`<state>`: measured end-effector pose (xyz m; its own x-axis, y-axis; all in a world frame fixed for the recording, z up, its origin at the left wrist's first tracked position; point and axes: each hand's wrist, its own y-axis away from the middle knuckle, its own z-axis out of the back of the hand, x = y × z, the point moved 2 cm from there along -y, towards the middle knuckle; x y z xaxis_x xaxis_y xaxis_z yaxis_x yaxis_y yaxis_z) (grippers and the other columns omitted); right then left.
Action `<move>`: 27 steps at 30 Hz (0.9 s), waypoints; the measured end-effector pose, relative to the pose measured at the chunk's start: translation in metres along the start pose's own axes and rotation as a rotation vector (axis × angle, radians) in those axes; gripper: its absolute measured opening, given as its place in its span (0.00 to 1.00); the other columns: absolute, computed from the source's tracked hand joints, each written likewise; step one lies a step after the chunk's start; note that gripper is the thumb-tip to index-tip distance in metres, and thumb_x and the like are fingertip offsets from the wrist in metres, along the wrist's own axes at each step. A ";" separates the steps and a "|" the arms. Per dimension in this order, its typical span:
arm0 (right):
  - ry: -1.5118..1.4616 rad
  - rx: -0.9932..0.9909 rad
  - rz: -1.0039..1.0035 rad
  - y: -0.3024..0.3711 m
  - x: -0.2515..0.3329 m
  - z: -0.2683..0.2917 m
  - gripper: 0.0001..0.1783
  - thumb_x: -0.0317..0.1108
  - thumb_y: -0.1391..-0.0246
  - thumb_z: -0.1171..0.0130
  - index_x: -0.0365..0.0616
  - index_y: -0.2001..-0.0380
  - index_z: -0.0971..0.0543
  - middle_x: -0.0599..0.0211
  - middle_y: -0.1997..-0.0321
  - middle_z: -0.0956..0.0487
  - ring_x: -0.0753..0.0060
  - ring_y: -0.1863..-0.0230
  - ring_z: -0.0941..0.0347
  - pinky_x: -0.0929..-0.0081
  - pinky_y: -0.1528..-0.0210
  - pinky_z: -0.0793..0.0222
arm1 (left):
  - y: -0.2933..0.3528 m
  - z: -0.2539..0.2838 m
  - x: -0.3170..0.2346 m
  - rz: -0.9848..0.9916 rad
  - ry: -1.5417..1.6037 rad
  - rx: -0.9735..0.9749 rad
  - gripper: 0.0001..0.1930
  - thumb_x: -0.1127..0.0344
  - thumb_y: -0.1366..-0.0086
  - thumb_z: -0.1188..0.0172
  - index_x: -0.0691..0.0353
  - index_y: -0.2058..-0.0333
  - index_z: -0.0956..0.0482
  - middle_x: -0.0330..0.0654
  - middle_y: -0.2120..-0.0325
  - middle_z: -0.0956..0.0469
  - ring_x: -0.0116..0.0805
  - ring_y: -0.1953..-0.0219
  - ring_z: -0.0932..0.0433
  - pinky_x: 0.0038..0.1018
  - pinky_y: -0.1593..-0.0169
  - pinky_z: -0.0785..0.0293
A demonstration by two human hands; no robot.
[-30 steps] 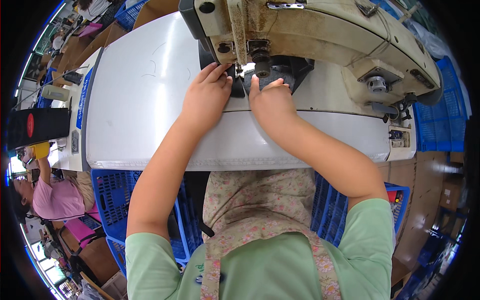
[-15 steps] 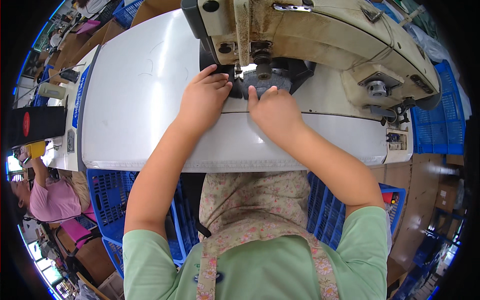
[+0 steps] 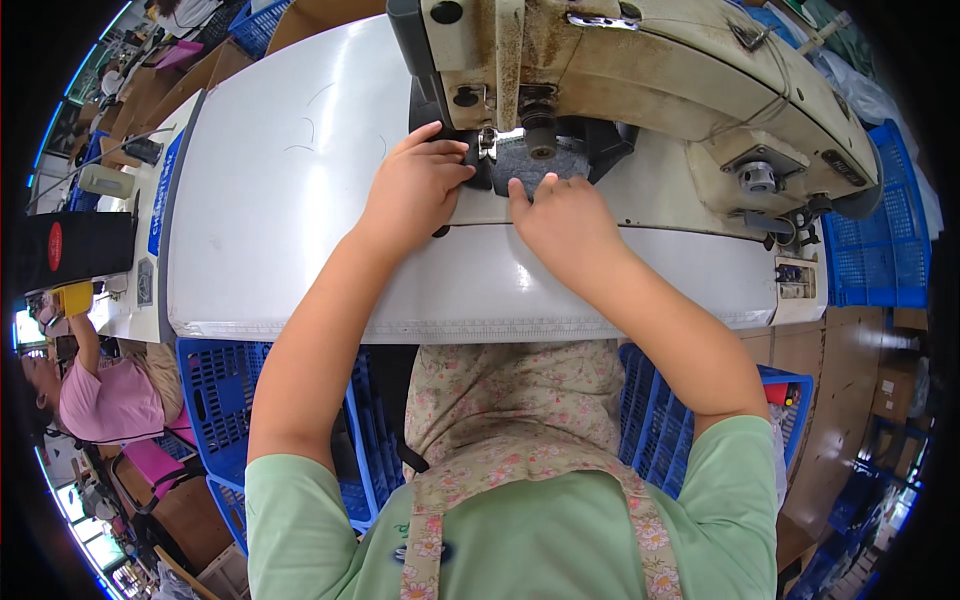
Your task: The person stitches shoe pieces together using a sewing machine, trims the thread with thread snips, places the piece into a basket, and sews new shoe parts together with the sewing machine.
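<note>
Your right hand (image 3: 570, 215) has drawn back slightly toward you from the presser foot (image 3: 487, 143), so the foot seems clearer of your fingers. Your left hand (image 3: 410, 200) rests at the black material (image 3: 608, 145), fingers slightly apart; whether your right fingers pinch anything, I can't tell. Under your one sewing machine (image 3: 680, 80), one grey piece (image 3: 548, 166) sits right of the single foot, before your two hands; black pieces can't be counted.

Glossy white tabletop (image 3: 270, 230), matt grey cloth (image 3: 517, 164) (rough-looking), blue plastic crates (image 3: 875, 250).
</note>
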<state>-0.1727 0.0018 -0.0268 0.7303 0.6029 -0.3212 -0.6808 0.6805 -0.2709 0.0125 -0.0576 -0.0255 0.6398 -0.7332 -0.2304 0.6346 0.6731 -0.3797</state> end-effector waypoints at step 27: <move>-0.036 -0.123 -0.162 -0.009 -0.004 -0.012 0.07 0.32 0.47 0.44 0.44 0.69 0.18 0.71 0.80 0.25 0.69 0.72 0.26 0.72 0.71 0.34 | -0.012 -0.012 0.015 -0.178 -0.287 -0.058 0.09 0.73 0.47 0.40 0.59 0.66 0.16 0.37 0.63 0.17 0.32 0.56 0.21 0.27 0.48 0.29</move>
<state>-0.1704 -0.0120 -0.0336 0.8311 0.5052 -0.2325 -0.5540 0.7154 -0.4258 0.0093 -0.0783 -0.0349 0.6223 -0.7761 0.1024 0.7268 0.5242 -0.4438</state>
